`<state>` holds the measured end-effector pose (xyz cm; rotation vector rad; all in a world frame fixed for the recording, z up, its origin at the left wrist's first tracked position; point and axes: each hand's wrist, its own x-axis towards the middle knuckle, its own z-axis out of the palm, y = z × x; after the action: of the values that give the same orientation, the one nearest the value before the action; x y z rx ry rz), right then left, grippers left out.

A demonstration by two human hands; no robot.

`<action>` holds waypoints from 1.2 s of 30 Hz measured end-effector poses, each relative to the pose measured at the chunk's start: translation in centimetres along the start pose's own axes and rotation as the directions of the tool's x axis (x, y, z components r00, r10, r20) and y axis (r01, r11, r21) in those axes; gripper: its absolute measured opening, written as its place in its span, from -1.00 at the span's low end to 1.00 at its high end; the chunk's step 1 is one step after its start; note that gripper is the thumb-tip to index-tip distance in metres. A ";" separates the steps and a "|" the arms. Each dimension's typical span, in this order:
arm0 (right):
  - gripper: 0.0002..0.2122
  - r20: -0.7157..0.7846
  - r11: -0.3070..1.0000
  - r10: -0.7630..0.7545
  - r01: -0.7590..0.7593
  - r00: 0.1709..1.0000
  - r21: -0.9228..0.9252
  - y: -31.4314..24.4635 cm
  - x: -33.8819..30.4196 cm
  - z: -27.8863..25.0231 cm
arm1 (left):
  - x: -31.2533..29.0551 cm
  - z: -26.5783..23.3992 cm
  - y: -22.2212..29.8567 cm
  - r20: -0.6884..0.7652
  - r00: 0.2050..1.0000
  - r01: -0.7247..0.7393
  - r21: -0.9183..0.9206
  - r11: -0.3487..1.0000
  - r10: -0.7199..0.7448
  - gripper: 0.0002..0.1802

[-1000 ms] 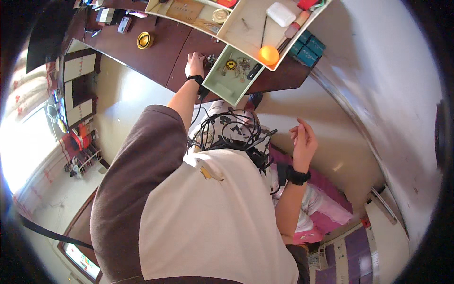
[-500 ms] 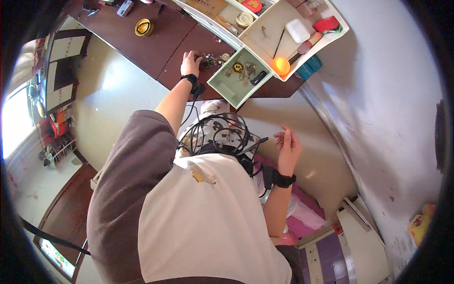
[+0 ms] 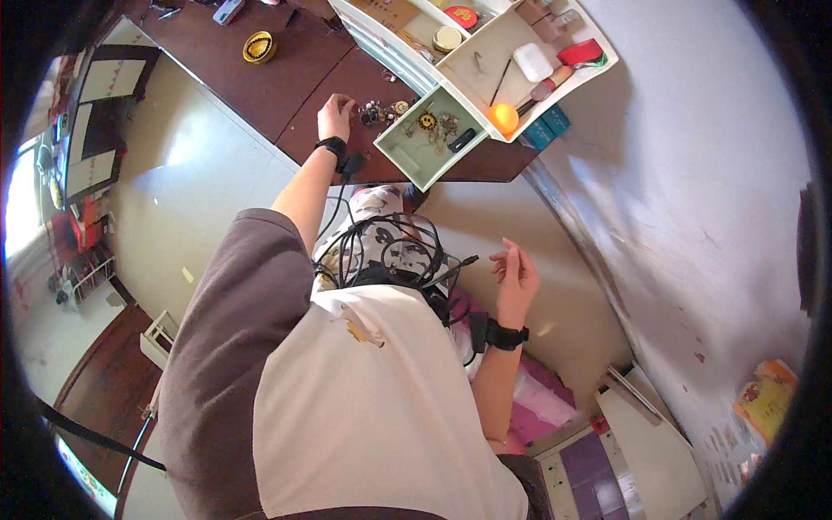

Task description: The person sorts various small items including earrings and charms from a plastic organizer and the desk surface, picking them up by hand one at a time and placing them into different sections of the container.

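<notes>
My left hand (image 3: 335, 119) is over the dark brown desk, just left of a small heap of beaded jewellery (image 3: 373, 113). Its fingers bend down and the back of the hand hides the fingertips, so I cannot tell whether anything is in them. Right of the heap, a pale green drawer (image 3: 405, 156) stands pulled out. Inside it lie a yellow smiley charm (image 3: 427, 120), tangled chains (image 3: 446, 127) and a black clip-like piece (image 3: 462, 140). My right hand (image 3: 517, 276) hangs in the air away from the desk, fingers loosely apart and holding nothing.
Above the drawer, a white organizer tray (image 3: 598, 65) holds an orange ball (image 3: 502, 117), a brush (image 3: 551, 82), a white case (image 3: 532, 62) and a round tin (image 3: 447, 38). A yellow bowl (image 3: 259, 48) sits farther left. Black cables (image 3: 407, 251) loop across my lap.
My left hand has drawn slightly left from the jewellery heap. The whole view has shifted a little; my right hand keeps its loose pose.
</notes>
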<state>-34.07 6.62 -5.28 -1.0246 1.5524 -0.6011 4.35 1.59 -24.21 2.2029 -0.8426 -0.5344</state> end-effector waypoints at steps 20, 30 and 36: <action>-0.80 0.024 0.932 -0.351 0.352 0.936 -0.085 -7.2 0.2 -2.1 | -3.8 -17.7 19.5 0.092 0.897 -0.394 -0.273 0.877 0.432 -0.77; -0.71 0.299 0.779 -0.613 0.622 0.732 0.075 -14.3 0.9 4.1 | -8.3 -24.3 30.2 -0.092 0.595 -0.787 -0.271 0.555 0.799 -0.80; -0.72 0.581 0.700 -0.683 0.624 0.443 0.347 -18.3 -1.9 8.2 | -10.5 -28.7 35.9 -0.141 0.465 -0.748 -0.591 0.302 0.874 -0.81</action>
<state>-21.00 0.46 8.77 -1.5831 0.4095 -0.6903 -1.02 3.06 22.63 0.8938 -1.5371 -0.4003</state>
